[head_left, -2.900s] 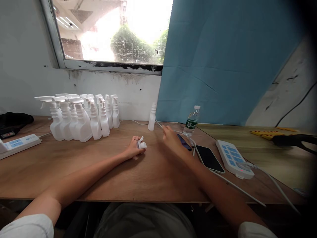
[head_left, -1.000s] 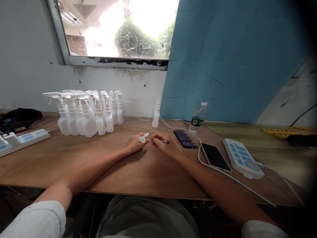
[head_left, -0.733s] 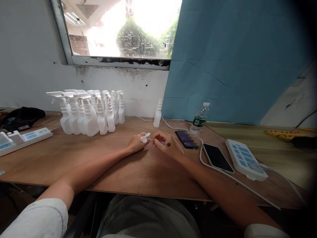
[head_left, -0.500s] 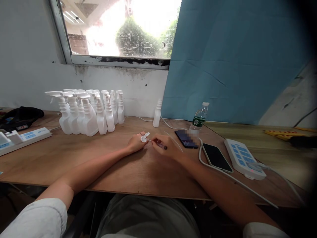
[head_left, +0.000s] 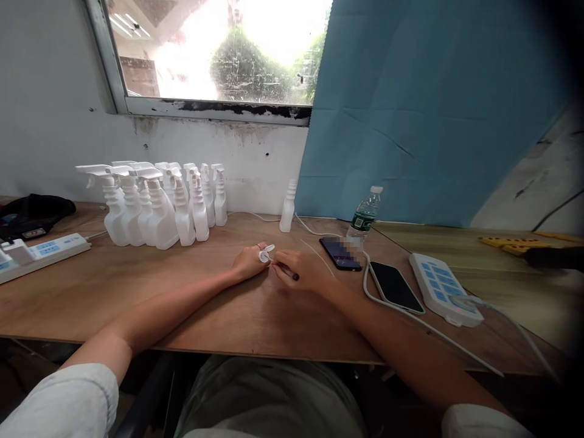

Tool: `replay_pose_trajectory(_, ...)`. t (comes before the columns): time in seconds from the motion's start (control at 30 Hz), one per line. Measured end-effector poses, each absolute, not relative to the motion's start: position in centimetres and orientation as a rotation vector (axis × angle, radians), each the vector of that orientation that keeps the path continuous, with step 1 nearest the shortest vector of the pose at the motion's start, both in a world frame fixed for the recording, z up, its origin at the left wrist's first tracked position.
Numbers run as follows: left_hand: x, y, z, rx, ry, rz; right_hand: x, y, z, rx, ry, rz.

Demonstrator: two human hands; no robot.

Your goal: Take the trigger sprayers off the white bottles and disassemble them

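Observation:
My left hand is closed around a white plastic spray head, its round opening turned up toward me. Close beside it, my right hand pinches a slim screwdriver-like tool with a dark handle end and a thin shaft. The shaft's tip is at the spray head's opening; whether it touches cannot be made out. Behind my hands a white bottle stands upright without a spray head. Several white spray bottles with trigger heads stand grouped at the back left.
On the wooden table, two phones, a water bottle and a power strip with trailing cables are at the right. Another power strip and a black strap-like item lie at the far left.
My right hand has shifted slightly left, bringing the tool closer to the spray head. My left hand keeps its hold. The whole view has moved a little.

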State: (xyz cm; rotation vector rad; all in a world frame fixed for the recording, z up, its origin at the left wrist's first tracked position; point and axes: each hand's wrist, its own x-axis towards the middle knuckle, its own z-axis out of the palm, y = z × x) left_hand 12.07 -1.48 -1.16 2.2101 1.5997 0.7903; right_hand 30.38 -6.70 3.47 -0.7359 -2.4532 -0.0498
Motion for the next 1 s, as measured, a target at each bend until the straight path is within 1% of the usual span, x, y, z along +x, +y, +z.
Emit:
replay_pose_trajectory(0.1, 12.1, -1.4, -1.3, 2.282, 1.576, 0.761, 30.6, -6.6, 3.9, -0.818, -2.365, 0.211)
replay_pose_trajectory(0.23, 12.1, -1.5, -1.3, 2.477, 1.53, 0.624, 31.7, -5.2, 3.7, -0.87, -2.252, 0.62)
replay_pose_trajectory(0.37, 11.9, -1.8, -1.2, 2.587, 1.463, 0.543, 32.2, -4.1, 2.9, -0.838, -2.157, 0.889)
replay_pose_trajectory(0.5, 11.6, -1.6, -1.3, 2.582, 1.365, 0.582, 32.3, -3.7, 2.4, -0.772, -2.047, 1.1)
replay_pose_trajectory(0.57, 11.4, -1.2, -1.6, 2.5, 1.289, 0.679, 32.2, -3.7, 2.3, -0.743, -2.016, 1.127)
replay_pose_trajectory(0.7, 11.0, 0.0, -2.2, 2.172, 0.98, 0.939, 31.8, -4.3, 2.3, -0.663, -1.968, 1.106)
replay_pose_trajectory(0.83, 10.8, 1.1, -2.5, 1.936, 0.827, 1.099, 30.7, -5.2, 2.2, -0.694, -2.033, 0.846)
replay_pose_trajectory(1.0, 11.1, 1.5, -2.7, 1.853, 0.811, 1.183, 29.9, -5.6, 1.4, -0.752, -2.113, 0.546)
